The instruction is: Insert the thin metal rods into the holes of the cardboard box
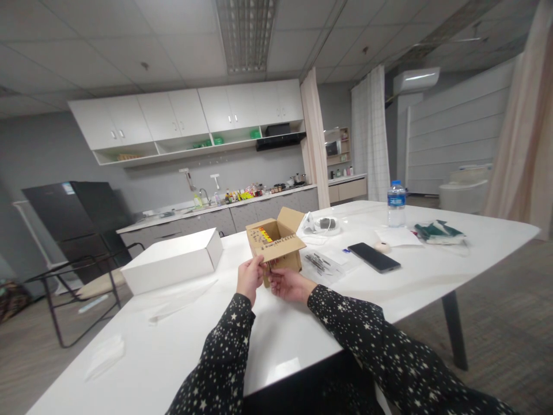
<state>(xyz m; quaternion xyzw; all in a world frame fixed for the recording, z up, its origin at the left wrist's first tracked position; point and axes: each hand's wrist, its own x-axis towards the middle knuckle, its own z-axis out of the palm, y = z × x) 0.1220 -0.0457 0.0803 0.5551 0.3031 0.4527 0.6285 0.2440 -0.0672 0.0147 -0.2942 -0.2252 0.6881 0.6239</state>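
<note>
A: Position first?
B: Cardboard box [295, 263], around the middle of the white table [151, 357], mouth up, flaps spread. Whether its base sits flat, cannot tell.
A: Hands, left to right?
B: Left hand [250, 275]: thumb and fingers closed in a pinch on the left corner of the front flap [280, 251]. Right hand [290, 285]: just below the flap, fingers bent. Blurred, partly hidden — cannot tell how far they close, or on what.
A: Handling it well?
B: My judgement: a light, steady pinch suits the flap; twisting would likely crease the board. Right fingers best low against the box, to stop it tipping.
A: Surroundings, same direction?
B: Crumpled white plastic [106, 356], near the table's left edge. White box [173, 259] beyond. Pale thin sheet [185, 302] before that. Right of the cardboard: see-through bag [339, 268] with slender dark pieces [317, 262]; white cable [332, 229] behind; phone [374, 257]; water bottle [396, 204]; green packet [438, 231].
A: Obstacles?
B: The bag, chiefly — just beside the box, so a rightward shove would probably meet it. The flap screens some right fingertips. Phone and bottle stand well apart; no hindrance, I judge.
</note>
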